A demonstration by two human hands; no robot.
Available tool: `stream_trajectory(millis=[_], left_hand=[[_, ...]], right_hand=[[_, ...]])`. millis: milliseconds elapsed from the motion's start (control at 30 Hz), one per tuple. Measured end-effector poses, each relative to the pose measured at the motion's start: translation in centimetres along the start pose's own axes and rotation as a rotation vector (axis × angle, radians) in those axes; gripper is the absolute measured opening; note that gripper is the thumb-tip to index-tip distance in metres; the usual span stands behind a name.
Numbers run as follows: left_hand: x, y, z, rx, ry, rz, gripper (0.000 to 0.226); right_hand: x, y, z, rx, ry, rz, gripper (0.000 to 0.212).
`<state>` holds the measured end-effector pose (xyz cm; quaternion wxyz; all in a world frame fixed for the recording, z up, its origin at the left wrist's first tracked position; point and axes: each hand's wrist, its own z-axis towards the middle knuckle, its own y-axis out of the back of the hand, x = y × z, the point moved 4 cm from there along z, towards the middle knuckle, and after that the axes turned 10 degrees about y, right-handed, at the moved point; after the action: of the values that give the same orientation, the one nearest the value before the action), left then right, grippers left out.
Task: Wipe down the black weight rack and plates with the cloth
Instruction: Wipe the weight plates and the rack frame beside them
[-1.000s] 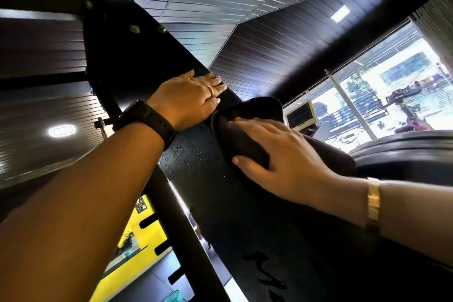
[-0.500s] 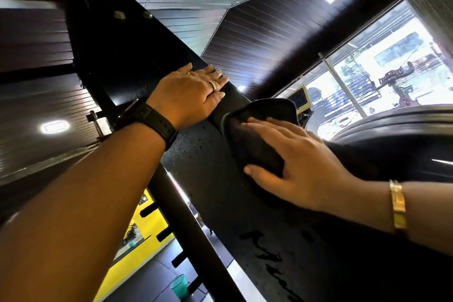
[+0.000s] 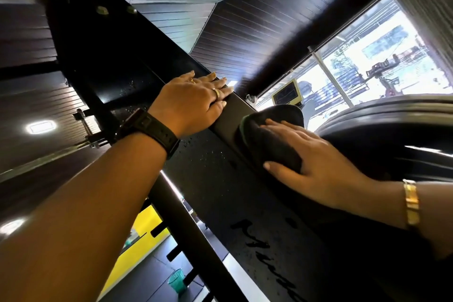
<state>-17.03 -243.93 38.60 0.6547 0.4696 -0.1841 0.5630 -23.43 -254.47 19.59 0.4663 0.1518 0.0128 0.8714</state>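
Note:
The black weight rack (image 3: 210,179) runs diagonally through the head view, its upright flecked with water droplets. My left hand (image 3: 191,103) rests flat on the upright's upper edge, fingers straight, a ring and a black watch on it. My right hand (image 3: 316,162) presses a dark cloth (image 3: 267,140) flat against the upright just below and right of the left hand. A large black weight plate (image 3: 392,130) sits at the right, behind my right hand.
A thinner black post with storage pegs (image 3: 176,225) runs down at the lower left. A teal cup (image 3: 177,279) stands on the floor beside a yellow wall (image 3: 144,225). Bright windows and a yellow-framed screen (image 3: 286,94) lie beyond the rack.
My right hand has slid the cloth a little down and right along the upright. The left hand keeps its place on the edge. The camera view has shifted slightly.

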Motion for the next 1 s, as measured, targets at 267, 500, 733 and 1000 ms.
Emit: stream_trajectory(millis=[267, 500, 733, 1000], left_hand=[[-1.6, 0.0, -1.0, 0.015, -0.058, -0.023, 0.049], [-4.3, -0.4, -2.9, -0.115, -0.182, -0.091, 0.063], [-4.6, -0.8, -3.0, -0.143, -0.209, -0.103, 0.060], [-5.4, -1.0, -2.8, -0.062, -0.200, -0.084, 0.068]], right_hand=[[1.2, -0.4, -3.2, 0.016, 0.129, -0.075, 0.079], [0.4, 0.2, -2.0, -0.115, -0.123, 0.124, 0.074], [-0.7, 1.0, -6.7, 0.054, 0.218, 0.040, 0.064], [1.0, -0.1, -6.2, -0.100, 0.048, 0.032, 0.067]])
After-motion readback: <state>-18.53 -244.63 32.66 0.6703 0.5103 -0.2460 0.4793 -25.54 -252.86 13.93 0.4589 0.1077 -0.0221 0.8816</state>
